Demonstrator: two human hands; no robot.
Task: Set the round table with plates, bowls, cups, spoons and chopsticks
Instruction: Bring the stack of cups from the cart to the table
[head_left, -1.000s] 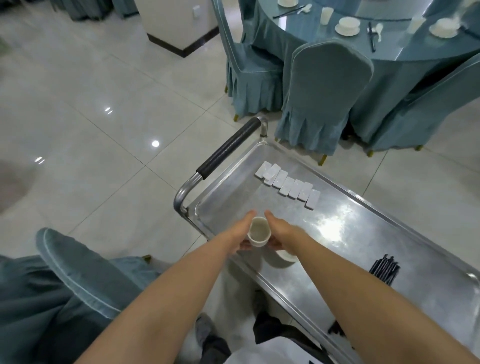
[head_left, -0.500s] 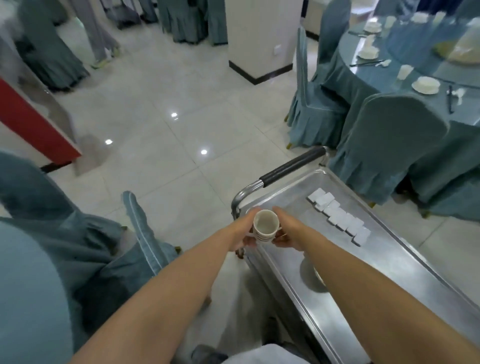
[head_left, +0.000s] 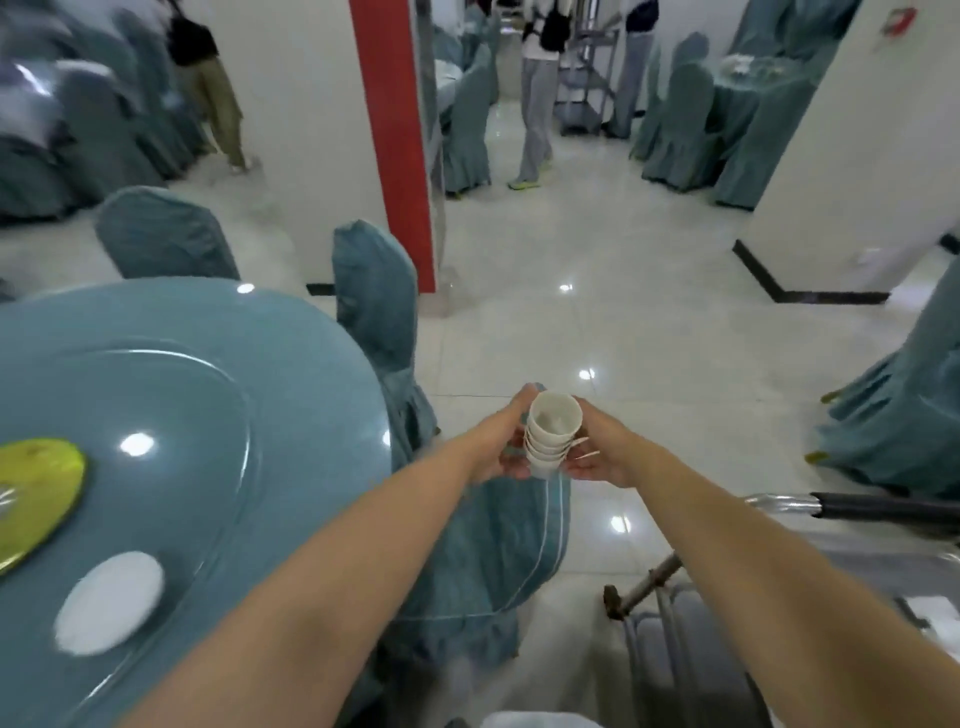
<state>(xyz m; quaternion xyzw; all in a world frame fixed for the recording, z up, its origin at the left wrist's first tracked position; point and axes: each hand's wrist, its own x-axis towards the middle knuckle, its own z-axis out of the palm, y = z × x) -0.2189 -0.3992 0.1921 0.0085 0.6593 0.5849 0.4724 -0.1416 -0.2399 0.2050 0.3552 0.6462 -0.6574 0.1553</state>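
A stack of several small white cups (head_left: 550, 434) is held in front of me, above a chair back. My left hand (head_left: 506, 441) grips the stack from the left and my right hand (head_left: 597, 452) grips it from the right, fingers curled round its lower part. The round table (head_left: 291, 415) with a teal cloth and a glass turntable lies at the left. On it sit a white plate (head_left: 109, 603) and part of a yellow-green disc (head_left: 36, 493).
Teal-covered chairs (head_left: 374, 306) stand round the table, one directly below my hands. The steel cart's black handle (head_left: 883, 506) shows at the right edge. A red-and-white pillar (head_left: 395, 140) rises ahead. People stand in the aisle beyond (head_left: 535, 104).
I have turned left, away from the cart, lifting the cup stack off the cart with both hands. The round table has come into view at the left.
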